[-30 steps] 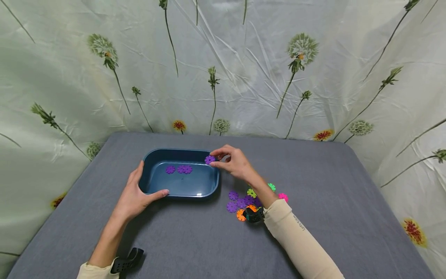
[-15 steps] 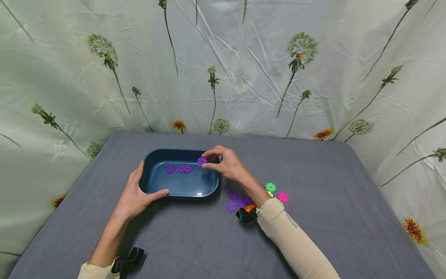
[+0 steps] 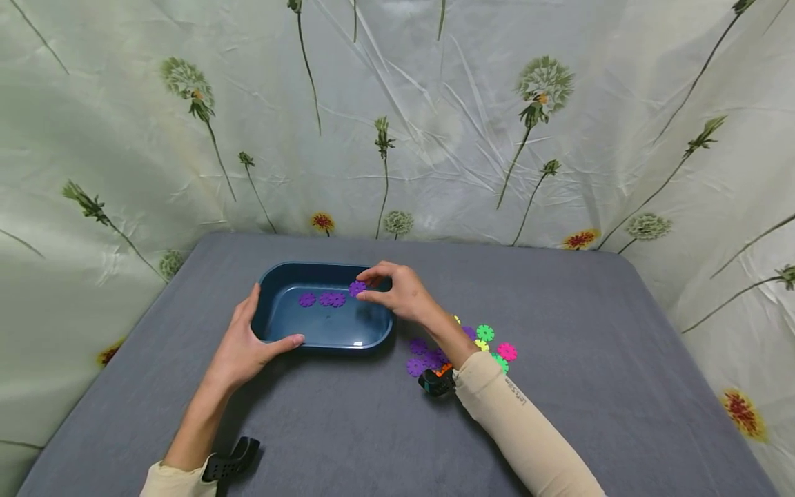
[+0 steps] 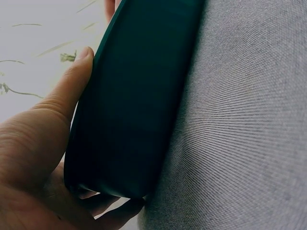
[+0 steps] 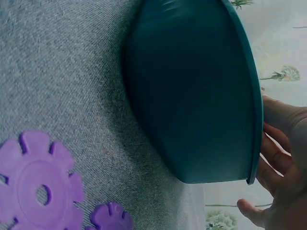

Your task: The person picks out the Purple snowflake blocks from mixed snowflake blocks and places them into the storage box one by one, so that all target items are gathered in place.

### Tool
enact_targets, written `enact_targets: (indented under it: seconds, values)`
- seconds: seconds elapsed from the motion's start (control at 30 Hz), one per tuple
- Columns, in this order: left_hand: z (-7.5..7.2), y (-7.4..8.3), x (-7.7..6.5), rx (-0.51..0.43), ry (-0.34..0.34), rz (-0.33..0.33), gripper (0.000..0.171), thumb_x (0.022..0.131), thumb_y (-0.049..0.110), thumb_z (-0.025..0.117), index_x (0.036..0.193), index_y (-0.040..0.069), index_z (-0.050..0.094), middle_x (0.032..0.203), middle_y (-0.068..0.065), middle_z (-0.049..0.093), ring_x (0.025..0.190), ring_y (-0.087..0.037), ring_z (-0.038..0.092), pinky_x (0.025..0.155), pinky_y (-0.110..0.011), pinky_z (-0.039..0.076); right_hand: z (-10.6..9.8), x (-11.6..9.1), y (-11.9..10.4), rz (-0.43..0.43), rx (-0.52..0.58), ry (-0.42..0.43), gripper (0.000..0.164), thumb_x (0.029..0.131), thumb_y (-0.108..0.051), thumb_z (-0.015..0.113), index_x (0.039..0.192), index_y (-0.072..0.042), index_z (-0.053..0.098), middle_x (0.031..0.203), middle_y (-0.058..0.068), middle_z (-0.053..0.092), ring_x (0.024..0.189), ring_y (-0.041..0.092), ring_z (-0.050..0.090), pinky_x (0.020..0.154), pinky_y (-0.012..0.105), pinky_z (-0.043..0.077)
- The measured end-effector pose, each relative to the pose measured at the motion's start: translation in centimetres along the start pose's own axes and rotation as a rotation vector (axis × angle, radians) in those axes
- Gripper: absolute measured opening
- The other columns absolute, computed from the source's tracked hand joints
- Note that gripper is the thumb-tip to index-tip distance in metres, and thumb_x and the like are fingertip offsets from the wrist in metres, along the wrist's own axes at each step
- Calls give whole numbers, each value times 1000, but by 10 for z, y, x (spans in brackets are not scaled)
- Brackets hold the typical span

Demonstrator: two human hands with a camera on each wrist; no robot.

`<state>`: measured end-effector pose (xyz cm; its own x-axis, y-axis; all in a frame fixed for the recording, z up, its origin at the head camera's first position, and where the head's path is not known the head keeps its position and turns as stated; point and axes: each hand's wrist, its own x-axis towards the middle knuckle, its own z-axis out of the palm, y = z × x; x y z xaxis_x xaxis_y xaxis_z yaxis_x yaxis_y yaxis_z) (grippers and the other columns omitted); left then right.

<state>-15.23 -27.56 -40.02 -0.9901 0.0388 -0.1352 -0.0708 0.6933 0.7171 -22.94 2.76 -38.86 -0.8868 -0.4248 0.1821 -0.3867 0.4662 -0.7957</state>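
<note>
A dark blue plastic tub point(image 3: 310, 328) stands on the grey-covered table. My left hand point(image 3: 242, 352) grips its left end, thumb on the near rim; in the left wrist view the fingers point(image 4: 122, 213) curl round the end wall. Over the tub's right part, my right hand point(image 3: 400, 293) pinches a purple flower-shaped disc point(image 3: 357, 288) between thumb and fingers. Several like purple discs point(image 3: 307, 299) lie in a row on the tub floor. In the right wrist view the tub wall point(image 5: 192, 96) hides the pinched disc.
Right of the tub lies a loose group of discs: purple point(image 3: 415, 366), green point(image 3: 485, 333), pink point(image 3: 506, 352), yellow and orange. My right forearm covers part of it. A flower-patterned curtain point(image 3: 435, 138) hangs behind the table point(image 3: 559, 304).
My right hand has moved left with the purple disc, from the tub's right rim to over its inside, then almost stopped. The left hand keeps its grip on the tub.
</note>
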Motion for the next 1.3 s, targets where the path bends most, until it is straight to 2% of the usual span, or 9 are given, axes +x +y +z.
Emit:
enact_targets:
  seconds: [0.3,0.47,0.53,0.6,0.77,1.0,1.3]
  values:
    - [1,1,0,-4,4,-1,136,79,48,89,168,16,-8,172,-30,6,156,-56,17,118,-75,24,3,5,-1,18,-154,-44,33,90,-25,83,120,-12,78,113,5,79,107,21,72,100,40,55]
    - [1,1,0,1,5,0,136,79,49,89,168,17,-8,173,-30,5,156,-56,17,118,-75,24,5,8,-2,31,-224,-67,33,90,-27,82,120,-14,78,115,4,79,110,21,72,122,51,35]
    - [1,1,0,5,6,-2,136,79,49,89,168,17,-8,173,-30,5,156,-56,17,118,-75,24,6,9,-3,40,-239,-78,33,91,-27,82,121,-14,77,117,3,79,112,21,72,127,56,25]
    - [1,1,0,6,6,-2,136,79,49,89,168,17,-8,172,-30,5,156,-56,18,119,-75,24,7,10,-3,50,-244,-92,33,91,-27,81,121,-14,77,118,3,79,114,21,71,129,58,22]
    - [1,0,0,3,8,4,136,79,49,89,168,16,-7,172,-30,6,156,-56,18,119,-75,25,11,13,-4,57,-265,-115,32,91,-27,82,119,-14,78,118,3,79,114,21,72,128,57,23]
    - [1,1,0,4,7,-1,136,79,51,88,168,16,-8,173,-30,5,156,-56,17,119,-75,24,15,17,-7,101,-350,-128,32,90,-31,82,118,-16,79,118,1,80,114,19,73,127,53,27]
    - [0,2,0,2,3,-4,135,79,52,88,168,16,-8,173,-30,4,156,-56,17,119,-75,23,21,18,-9,133,-408,-130,33,91,-32,81,121,-19,79,122,0,79,120,19,71,129,59,21]
